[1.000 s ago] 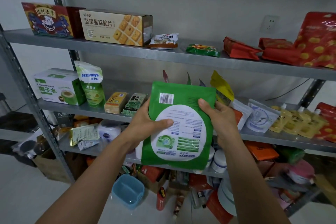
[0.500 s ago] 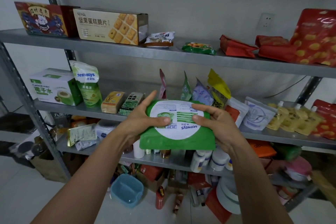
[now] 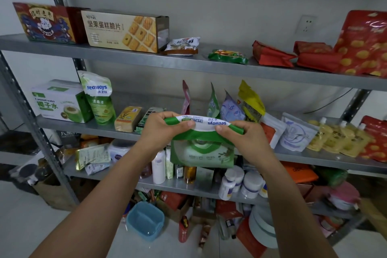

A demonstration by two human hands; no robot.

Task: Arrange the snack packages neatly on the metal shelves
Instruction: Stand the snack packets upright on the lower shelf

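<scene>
A green and white pouch [image 3: 202, 151] marked seaways hangs in front of the middle metal shelf [image 3: 314, 156], its printed front facing me and its upper end folded toward me. My left hand [image 3: 165, 130] pinches that upper end on the left and my right hand [image 3: 238, 138] pinches it on the right. Behind the pouch, several upright pouches [image 3: 230, 109] lean together on the middle shelf. Further left on the same shelf stand a matching seaways pouch [image 3: 98, 98] and a green and white box [image 3: 58, 100].
The top shelf [image 3: 146, 63] carries two boxes [image 3: 123, 30], small packets and red bags [image 3: 364, 46]. Yellow spouted pouches [image 3: 335, 136] sit at the right of the middle shelf. Bottles and jars [image 3: 240, 182] crowd the lower shelf. A blue tub [image 3: 145, 221] and clutter lie on the floor.
Both hands have flipped the green pouch over, from its back label facing me to its front facing me, and lowered it slightly. The view has shifted a little.
</scene>
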